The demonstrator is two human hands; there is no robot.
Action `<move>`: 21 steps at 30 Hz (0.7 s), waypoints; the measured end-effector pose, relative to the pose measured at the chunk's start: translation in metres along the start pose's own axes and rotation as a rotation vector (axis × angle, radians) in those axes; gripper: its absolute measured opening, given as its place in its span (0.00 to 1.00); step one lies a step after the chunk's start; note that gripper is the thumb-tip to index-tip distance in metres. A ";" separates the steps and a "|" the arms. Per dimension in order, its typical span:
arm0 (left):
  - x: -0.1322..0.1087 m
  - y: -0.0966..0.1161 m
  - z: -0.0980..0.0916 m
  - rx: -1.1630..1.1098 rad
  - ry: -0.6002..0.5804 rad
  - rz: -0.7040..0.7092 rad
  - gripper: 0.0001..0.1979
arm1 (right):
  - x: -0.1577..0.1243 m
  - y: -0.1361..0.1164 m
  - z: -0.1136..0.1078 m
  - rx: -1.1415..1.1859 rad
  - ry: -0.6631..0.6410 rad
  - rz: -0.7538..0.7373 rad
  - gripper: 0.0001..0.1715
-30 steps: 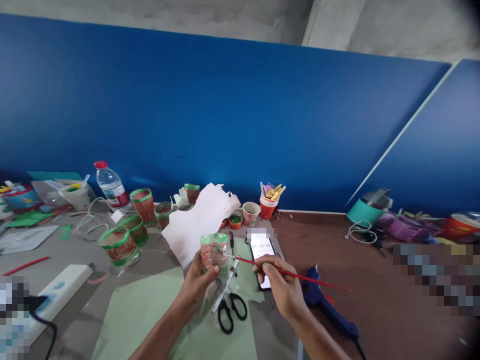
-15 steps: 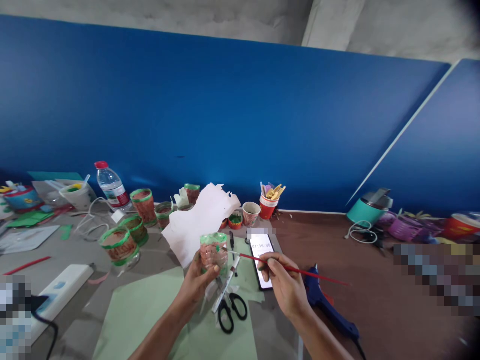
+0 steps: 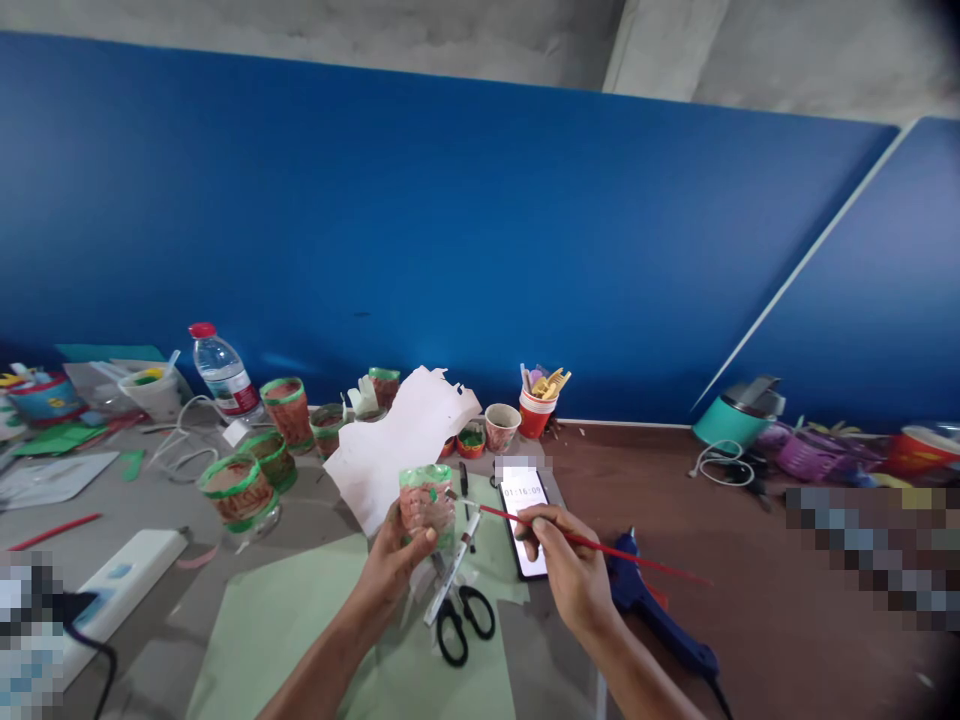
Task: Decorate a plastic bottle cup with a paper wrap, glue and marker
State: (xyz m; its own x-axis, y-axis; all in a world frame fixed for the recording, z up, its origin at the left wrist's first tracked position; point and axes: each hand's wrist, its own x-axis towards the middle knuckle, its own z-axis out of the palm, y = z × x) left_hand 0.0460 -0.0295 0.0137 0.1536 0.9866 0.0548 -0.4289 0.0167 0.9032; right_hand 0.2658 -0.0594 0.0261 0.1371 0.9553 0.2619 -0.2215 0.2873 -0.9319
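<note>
My left hand [image 3: 399, 562] is closed around a clear cup [image 3: 425, 505] painted pinkish-brown with a brick-like pattern, a green rim and a small green patch on its side. In my right hand [image 3: 568, 562] I grip a thin paintbrush [image 3: 622, 553] with a red handle. Its tip is at the cup's right side; whether it touches the paint I cannot tell. Below the cup, black-handled scissors [image 3: 466, 625] and a white marker pen [image 3: 452, 570] lie on a pale green sheet [image 3: 289, 625]. A phone [image 3: 525, 525] showing a running timer lies behind my right hand.
Several painted cups [image 3: 238, 492] stand at the left and back, beside a water bottle [image 3: 225, 370]. Torn white paper [image 3: 401, 430] leans behind the held cup. A blue glue gun [image 3: 660, 615] lies right of my right hand. A power strip [image 3: 112, 590] is at the left.
The brush has shifted slightly, its tip now a little off the green patch and its handle end further right. The left hand and cup have hardly moved.
</note>
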 end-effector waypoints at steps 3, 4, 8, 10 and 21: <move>0.000 0.000 0.000 0.008 -0.020 0.002 0.28 | 0.000 0.001 0.000 0.016 0.007 -0.021 0.08; 0.000 0.000 0.000 0.006 -0.028 -0.002 0.29 | 0.000 0.001 0.000 0.015 0.006 -0.029 0.08; 0.001 0.000 0.001 0.001 -0.022 0.002 0.30 | 0.000 -0.001 0.002 -0.008 0.004 -0.036 0.09; 0.001 0.000 0.001 0.006 -0.011 0.005 0.29 | 0.000 -0.001 0.003 -0.019 -0.006 -0.037 0.09; 0.000 0.001 0.003 -0.042 -0.027 -0.024 0.27 | 0.000 -0.002 0.003 -0.060 0.002 -0.039 0.10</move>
State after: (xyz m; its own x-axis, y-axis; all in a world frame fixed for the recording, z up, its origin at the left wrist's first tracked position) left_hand 0.0481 -0.0303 0.0160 0.1881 0.9811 0.0451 -0.4616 0.0477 0.8858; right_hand 0.2630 -0.0603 0.0289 0.1463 0.9433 0.2979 -0.1574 0.3195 -0.9344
